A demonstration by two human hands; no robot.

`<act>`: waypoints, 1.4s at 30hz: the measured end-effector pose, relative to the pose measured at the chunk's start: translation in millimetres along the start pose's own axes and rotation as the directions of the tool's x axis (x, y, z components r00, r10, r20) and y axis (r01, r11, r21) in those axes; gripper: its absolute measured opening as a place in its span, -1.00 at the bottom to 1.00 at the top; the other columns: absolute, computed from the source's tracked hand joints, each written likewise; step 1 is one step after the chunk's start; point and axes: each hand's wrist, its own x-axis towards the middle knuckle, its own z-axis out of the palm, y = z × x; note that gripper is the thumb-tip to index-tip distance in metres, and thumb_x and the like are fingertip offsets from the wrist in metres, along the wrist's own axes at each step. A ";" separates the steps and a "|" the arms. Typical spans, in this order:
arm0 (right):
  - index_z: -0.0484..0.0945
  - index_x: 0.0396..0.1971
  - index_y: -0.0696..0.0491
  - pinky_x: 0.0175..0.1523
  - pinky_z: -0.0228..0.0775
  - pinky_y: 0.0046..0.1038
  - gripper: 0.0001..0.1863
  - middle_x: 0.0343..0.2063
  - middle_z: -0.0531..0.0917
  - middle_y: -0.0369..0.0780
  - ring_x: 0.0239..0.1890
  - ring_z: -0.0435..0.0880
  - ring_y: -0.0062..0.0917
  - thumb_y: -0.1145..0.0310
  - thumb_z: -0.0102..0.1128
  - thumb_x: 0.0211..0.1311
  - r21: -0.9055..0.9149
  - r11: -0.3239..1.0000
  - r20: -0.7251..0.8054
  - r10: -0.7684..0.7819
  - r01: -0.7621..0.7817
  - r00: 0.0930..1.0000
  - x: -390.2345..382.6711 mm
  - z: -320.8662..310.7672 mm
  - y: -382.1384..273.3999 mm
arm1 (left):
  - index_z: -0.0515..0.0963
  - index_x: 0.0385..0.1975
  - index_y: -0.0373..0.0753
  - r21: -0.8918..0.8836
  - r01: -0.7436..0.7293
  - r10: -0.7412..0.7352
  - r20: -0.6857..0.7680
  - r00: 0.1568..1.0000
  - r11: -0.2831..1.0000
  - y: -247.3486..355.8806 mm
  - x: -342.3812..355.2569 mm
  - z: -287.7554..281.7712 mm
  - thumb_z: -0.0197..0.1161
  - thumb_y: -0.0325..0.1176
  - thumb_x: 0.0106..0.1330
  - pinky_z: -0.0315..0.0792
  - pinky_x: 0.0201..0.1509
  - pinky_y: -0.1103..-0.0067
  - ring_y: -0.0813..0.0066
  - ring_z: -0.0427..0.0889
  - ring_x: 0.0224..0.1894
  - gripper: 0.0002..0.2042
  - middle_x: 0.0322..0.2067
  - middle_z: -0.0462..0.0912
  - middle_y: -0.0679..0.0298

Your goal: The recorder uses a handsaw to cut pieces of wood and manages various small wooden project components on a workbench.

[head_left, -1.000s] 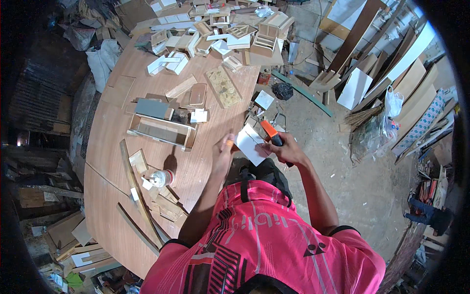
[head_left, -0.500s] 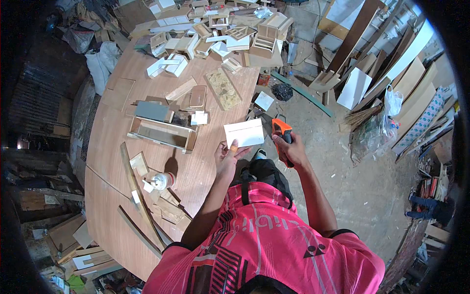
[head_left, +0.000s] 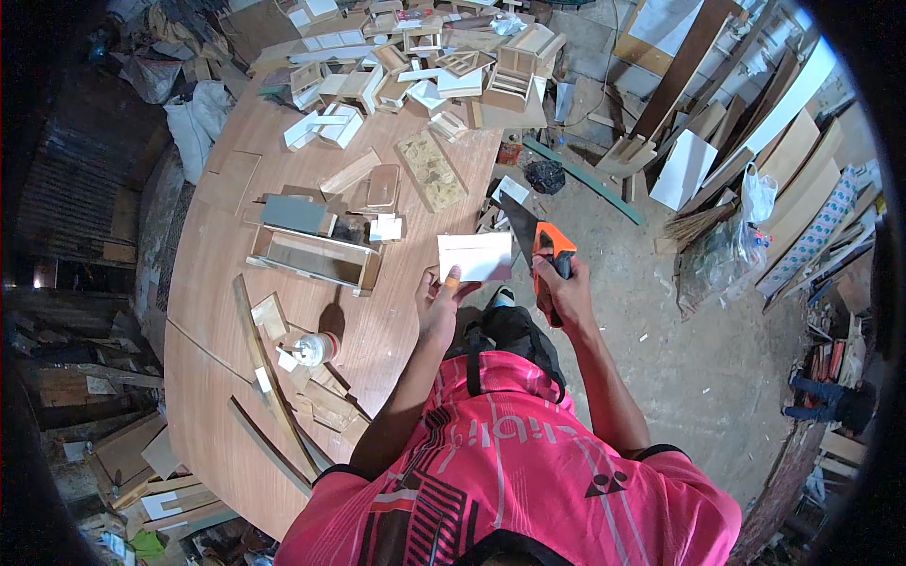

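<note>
My left hand (head_left: 440, 300) grips a small white board (head_left: 474, 257) by its near edge, thumb on top. A thin line runs across the board near its far edge. In my right hand (head_left: 568, 292) is a handsaw (head_left: 552, 247) with an orange and black handle, my fingers wrapped round it. Its dark blade points up and to the left, beyond the board's right edge. The saw and the board look apart. Both are held beside the right edge of a wooden table (head_left: 377, 325).
On the table stand an open wooden box (head_left: 316, 257), a glass jar (head_left: 311, 349) and a speckled board (head_left: 431, 170). Small wooden frames (head_left: 359, 85) crowd the far end. A green strip (head_left: 585, 181) and black bag (head_left: 545, 176) lie on the floor; planks (head_left: 793, 170) lean at right.
My right hand has turned the saw so its blade now shows, pointing up and left. The white board has shifted slightly right and levelled out.
</note>
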 end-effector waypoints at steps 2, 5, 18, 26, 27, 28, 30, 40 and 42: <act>0.46 -0.33 0.10 -0.73 0.08 -0.59 -0.83 -0.78 0.39 -0.40 -0.83 0.29 -0.72 0.36 0.23 0.20 -0.007 1.000 -0.043 -0.018 0.018 0.999 -2.1 2.3 4.6 | 0.37 -0.11 -0.27 0.025 0.004 -0.004 -0.021 1.000 1.000 1.4 1.2 0.4 0.08 -0.32 0.38 0.49 0.03 0.24 0.23 0.59 -0.10 -0.80 -0.11 0.53 0.10; 0.44 -0.38 0.09 -0.66 0.12 -0.62 -0.83 -0.72 0.42 -0.42 -0.74 0.32 -0.76 0.36 0.23 0.20 -0.043 0.994 -0.121 -0.110 0.105 0.987 -9.1 10.2 16.1 | 0.38 -0.02 -0.23 -0.154 0.182 -0.201 -0.117 0.973 0.971 4.0 1.5 -0.1 -0.03 -0.22 0.43 0.43 0.03 0.29 0.33 0.58 -0.12 -0.73 -0.10 0.54 0.16; 0.45 0.02 0.19 -0.14 0.45 -0.56 -0.51 -0.39 0.65 -0.26 -0.33 0.57 -0.67 0.71 0.09 -0.02 -0.450 0.771 0.132 -0.442 0.451 0.887 -40.1 31.0 42.8 | 0.06 0.29 -0.28 -0.397 0.896 -0.305 0.844 0.441 0.198 -4.4 -3.6 -31.3 -0.09 -0.12 0.40 0.19 -0.72 0.64 0.54 0.22 -0.64 -0.45 -0.45 0.39 0.18; 0.42 -0.05 0.25 -0.08 0.50 -0.51 -0.58 -0.37 0.69 -0.19 -0.26 0.67 -0.57 0.67 0.08 -0.02 -0.289 0.797 0.338 -0.433 0.530 0.836 -24.1 19.4 34.5 | 0.02 0.32 -0.19 -0.255 0.962 -0.366 0.890 0.271 0.094 -22.2 -4.1 -44.0 -0.02 -0.19 0.34 0.31 -0.75 0.68 0.43 0.28 -0.48 -0.42 -0.01 0.32 0.09; 0.42 -0.08 0.26 -0.08 0.50 -0.51 -0.61 -0.37 0.68 -0.20 -0.24 0.67 -0.57 0.68 0.06 0.00 -0.304 0.774 0.334 -0.459 0.556 0.823 -24.3 20.4 33.8 | 0.02 0.32 -0.19 -0.253 0.960 -0.405 0.871 0.278 0.116 -22.4 -1.9 -44.7 -0.02 -0.19 0.34 0.31 -0.75 0.68 0.43 0.28 -0.48 -0.42 -0.01 0.32 0.09; 0.42 -0.08 0.26 -0.08 0.50 -0.51 -0.61 -0.37 0.68 -0.20 -0.24 0.67 -0.57 0.68 0.06 0.00 -0.300 0.786 0.349 -0.437 0.541 0.829 -25.1 22.1 32.6 | 0.11 0.26 -0.20 -0.194 0.974 -0.338 0.915 0.222 0.113 -21.6 0.1 -44.1 -0.02 -0.17 0.34 0.35 -0.74 0.63 0.40 0.33 -0.46 -0.48 -0.04 0.37 0.10; 0.45 -0.14 0.26 -0.07 0.49 -0.51 -0.70 -0.38 0.68 -0.22 -0.23 0.67 -0.57 0.66 0.09 0.06 -0.115 0.953 0.271 -0.241 0.280 0.932 -28.0 26.3 28.0 | 0.20 0.21 -0.21 -0.138 0.984 -0.268 0.949 0.163 0.112 -12.0 3.5 -43.2 -0.02 -0.15 0.35 0.39 -0.73 0.58 0.37 0.39 -0.45 -0.52 -0.07 0.42 0.11; 0.54 -0.32 0.22 -0.18 0.44 -0.55 -0.88 -0.39 0.68 -0.24 -0.33 0.60 -0.66 0.53 0.21 0.16 -0.362 0.929 0.135 -0.032 0.079 0.990 -25.0 34.9 -0.2 | 0.41 0.08 -0.28 0.098 0.476 -0.474 0.394 0.788 0.874 71.1 3.8 -36.6 0.06 0.04 0.34 0.38 0.10 0.52 0.45 0.53 0.00 -0.48 -0.04 0.57 0.23; 0.52 -0.33 0.16 -0.55 0.27 -0.61 -0.79 -0.63 0.52 -0.39 -0.64 0.42 -0.74 0.36 0.31 0.16 -0.283 0.935 0.164 -0.175 0.216 0.971 -20.3 38.1 6.6 | 0.44 0.04 -0.27 0.318 0.300 -0.415 0.405 0.815 0.899 72.5 3.7 -35.1 0.14 -0.08 0.32 0.38 0.06 0.56 0.53 0.53 -0.05 -0.56 -0.10 0.57 0.29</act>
